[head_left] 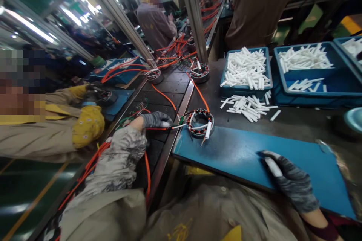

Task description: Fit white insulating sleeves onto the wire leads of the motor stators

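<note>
Left hand [158, 119] in a grey knit glove, low over an orange lead [158, 128], fingers pressed together; right hand [294, 180] curled at the near edge of the blue board [240, 152], well apart, something white by the thumb; honestly can't tell from this angle about a real pinch with either one; wound ring [198, 132] at the board's left end, just beside the metal rail [186, 101]; best to keep it flat, lay the white-sleeved lead [179, 125] straight to the rim and not tug; mind the second orange lead [202, 96] off the back, easy to snag; surface-wise, dark worktop, loose white tubes [246, 108] in front of a heaped blue bin [246, 92], bigger blue bin [316, 100] alongside; past the rail, dark slatted track [171, 87]; busy room, yellow-cuffed co-worker [88, 126] on the left, strip light [29, 24] overhead
</note>
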A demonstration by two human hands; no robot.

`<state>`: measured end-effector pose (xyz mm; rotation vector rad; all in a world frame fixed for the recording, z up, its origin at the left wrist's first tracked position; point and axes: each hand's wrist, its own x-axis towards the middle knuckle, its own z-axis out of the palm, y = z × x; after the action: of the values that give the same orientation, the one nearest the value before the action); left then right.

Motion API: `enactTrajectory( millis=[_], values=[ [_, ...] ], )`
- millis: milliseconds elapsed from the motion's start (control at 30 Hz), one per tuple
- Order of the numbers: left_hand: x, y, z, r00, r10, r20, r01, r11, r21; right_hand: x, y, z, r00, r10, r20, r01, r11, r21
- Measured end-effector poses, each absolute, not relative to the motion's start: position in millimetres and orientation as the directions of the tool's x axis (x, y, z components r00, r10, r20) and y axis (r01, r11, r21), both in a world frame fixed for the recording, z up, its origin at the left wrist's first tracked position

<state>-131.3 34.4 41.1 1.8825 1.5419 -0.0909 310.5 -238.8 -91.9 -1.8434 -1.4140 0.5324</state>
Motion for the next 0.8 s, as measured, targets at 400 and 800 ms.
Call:
enactTrajectory(
  millis=[400, 800],
  values=[
    [-135.7, 38.8, 42.2, 0.362, 0.795, -0.486, 0.860, -0.084, 0.504, 310.8, -238.8, -92.6, 0.305, 0.946, 0.106, 0.637, -0.120, -0.762],
    [-93.7, 8.2, 39.2, 0.360, 0.765, -0.534, 0.882, -0.093, 0.462, 311.1, -239.7, -94.1, 0.306, 0.949, 0.075, 0.624, -0.140, -0.769]
  ],
)
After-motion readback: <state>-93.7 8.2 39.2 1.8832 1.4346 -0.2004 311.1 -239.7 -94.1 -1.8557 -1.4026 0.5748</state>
